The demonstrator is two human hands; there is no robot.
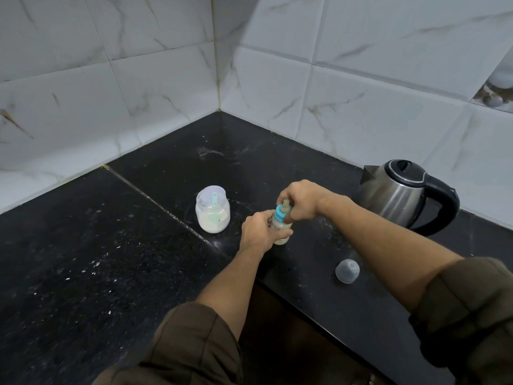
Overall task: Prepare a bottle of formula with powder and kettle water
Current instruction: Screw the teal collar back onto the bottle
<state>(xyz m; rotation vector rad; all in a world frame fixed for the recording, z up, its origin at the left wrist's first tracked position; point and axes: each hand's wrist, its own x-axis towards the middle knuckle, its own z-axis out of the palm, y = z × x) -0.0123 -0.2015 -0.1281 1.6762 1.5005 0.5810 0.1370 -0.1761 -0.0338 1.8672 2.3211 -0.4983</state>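
Observation:
A small baby bottle [282,229] with milky liquid stands on the black counter [116,245]. My left hand [259,232] grips its body from the left. My right hand [301,200] holds the blue collar [279,215] with the teat on top of the bottle, fingers curled round it. To the left stands an open jar of white powder [212,213] with a pale green scoop inside. A steel kettle [399,194] with a black handle and lid stands at the right, lid closed.
A clear dome-shaped bottle cap [347,270] lies on the counter near its front edge, under my right forearm. White marble-look tiled walls meet in a corner behind. The counter's inner front edge runs diagonally below the bottle.

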